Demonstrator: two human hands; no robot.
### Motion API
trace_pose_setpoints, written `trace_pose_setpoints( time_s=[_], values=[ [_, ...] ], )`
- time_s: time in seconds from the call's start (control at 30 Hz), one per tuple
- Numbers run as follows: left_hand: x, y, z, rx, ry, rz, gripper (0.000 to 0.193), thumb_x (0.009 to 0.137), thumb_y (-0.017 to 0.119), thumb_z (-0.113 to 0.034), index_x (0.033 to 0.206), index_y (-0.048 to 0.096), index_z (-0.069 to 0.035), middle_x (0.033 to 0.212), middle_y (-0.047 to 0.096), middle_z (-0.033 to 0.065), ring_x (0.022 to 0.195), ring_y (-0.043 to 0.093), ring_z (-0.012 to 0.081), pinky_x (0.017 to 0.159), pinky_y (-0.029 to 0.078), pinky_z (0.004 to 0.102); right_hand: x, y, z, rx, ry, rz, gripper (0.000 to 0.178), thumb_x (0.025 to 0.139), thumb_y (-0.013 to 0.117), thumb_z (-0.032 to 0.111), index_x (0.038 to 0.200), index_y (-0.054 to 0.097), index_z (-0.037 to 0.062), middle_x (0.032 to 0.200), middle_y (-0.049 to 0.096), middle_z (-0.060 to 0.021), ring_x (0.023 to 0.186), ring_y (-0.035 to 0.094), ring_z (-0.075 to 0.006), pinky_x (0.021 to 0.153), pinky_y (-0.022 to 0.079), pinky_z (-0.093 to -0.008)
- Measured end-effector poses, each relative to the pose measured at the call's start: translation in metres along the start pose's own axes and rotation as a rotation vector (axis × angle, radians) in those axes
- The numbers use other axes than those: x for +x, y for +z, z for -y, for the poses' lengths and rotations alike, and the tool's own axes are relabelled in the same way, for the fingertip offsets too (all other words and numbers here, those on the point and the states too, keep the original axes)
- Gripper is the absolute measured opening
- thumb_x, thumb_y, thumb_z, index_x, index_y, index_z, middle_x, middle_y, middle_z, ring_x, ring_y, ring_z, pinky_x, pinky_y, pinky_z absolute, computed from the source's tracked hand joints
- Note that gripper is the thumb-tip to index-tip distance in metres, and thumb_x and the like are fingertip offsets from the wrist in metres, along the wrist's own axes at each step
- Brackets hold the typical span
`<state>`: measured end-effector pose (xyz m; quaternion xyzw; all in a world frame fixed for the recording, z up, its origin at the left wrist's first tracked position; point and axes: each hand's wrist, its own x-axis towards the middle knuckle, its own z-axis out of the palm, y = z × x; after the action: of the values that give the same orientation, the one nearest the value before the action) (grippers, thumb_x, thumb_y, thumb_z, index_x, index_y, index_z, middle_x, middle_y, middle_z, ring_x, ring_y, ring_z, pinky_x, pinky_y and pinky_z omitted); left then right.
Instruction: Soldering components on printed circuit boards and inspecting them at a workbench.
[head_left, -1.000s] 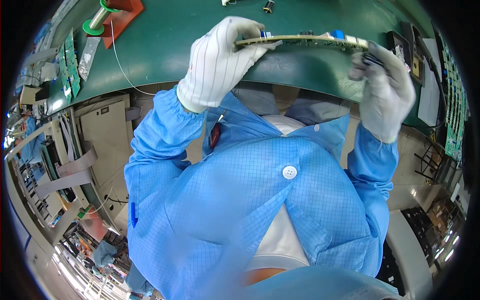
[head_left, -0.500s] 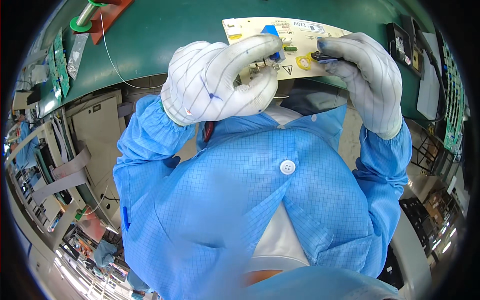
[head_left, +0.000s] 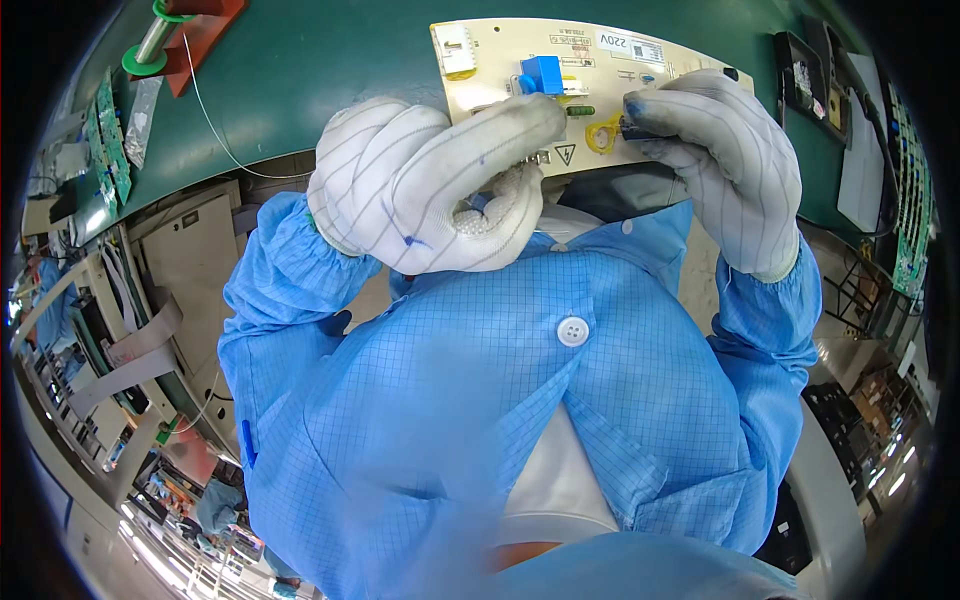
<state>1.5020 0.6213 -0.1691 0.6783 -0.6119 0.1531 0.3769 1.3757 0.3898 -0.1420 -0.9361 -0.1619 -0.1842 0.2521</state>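
A cream circuit board (head_left: 520, 40) with a curved far edge lies across the bench in front of me. My left hand (head_left: 430, 185), in a white striped glove, grips its near left edge, with the index finger over the top face. Beside that fingertip are a blue block component (head_left: 541, 75), a green resistor (head_left: 580, 110) and a small metal part (head_left: 540, 157). At the board's right part, my gloved right hand (head_left: 725, 165) is closed, with a dark piece (head_left: 630, 129) at its fingertips, mostly hidden. A yellow ring-shaped component (head_left: 600, 137) sits just left of it.
A solder wire reel (head_left: 152, 45) on a red stand is at the far left of the green bench (head_left: 300, 70), its wire trailing toward me. Green circuit boards (head_left: 112, 135) stand on the left edge, more (head_left: 908, 200) at right. A black tray (head_left: 800, 80) lies far right.
My left hand has shifted left and slightly nearer, uncovering the blue block and a white connector. The board has moved slightly away and left. My right fingers have closed further over the dark piece.
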Motion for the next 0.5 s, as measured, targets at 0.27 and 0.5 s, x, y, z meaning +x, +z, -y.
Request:
trace_pose_setpoints(
  time_s=[0.27, 0.5],
  values=[
    [0.001, -0.005, -0.009, 0.037, -0.001, 0.057, 0.04, 0.058, 0.071, -0.005, 0.098, 0.073, -0.005, 0.096, 0.074, 0.0094, 0.053, 0.06, 0.0188, 0.054, 0.047, 0.0289, -0.005, 0.003, -0.001, -0.033, -0.063, -0.022, 0.036, 0.072, 0.074, 0.017, 0.103, 0.069, -0.0004, 0.094, 0.07, -0.0109, 0.09, 0.067, -0.0278, 0.076, 0.055, -0.0356],
    [0.005, 0.002, -0.011, 0.036, 0.067, -0.083, 0.042, 0.058, 0.071, -0.004, 0.101, 0.071, -0.004, 0.098, 0.074, 0.0079, 0.051, 0.056, 0.0182, 0.052, 0.045, 0.0289, -0.002, -0.007, 0.005, -0.043, -0.01, 0.014, 0.035, 0.072, 0.074, 0.016, 0.102, 0.069, -0.0008, 0.092, 0.069, -0.0128, 0.087, 0.066, -0.0285, 0.074, 0.053, -0.0349]
  ],
)
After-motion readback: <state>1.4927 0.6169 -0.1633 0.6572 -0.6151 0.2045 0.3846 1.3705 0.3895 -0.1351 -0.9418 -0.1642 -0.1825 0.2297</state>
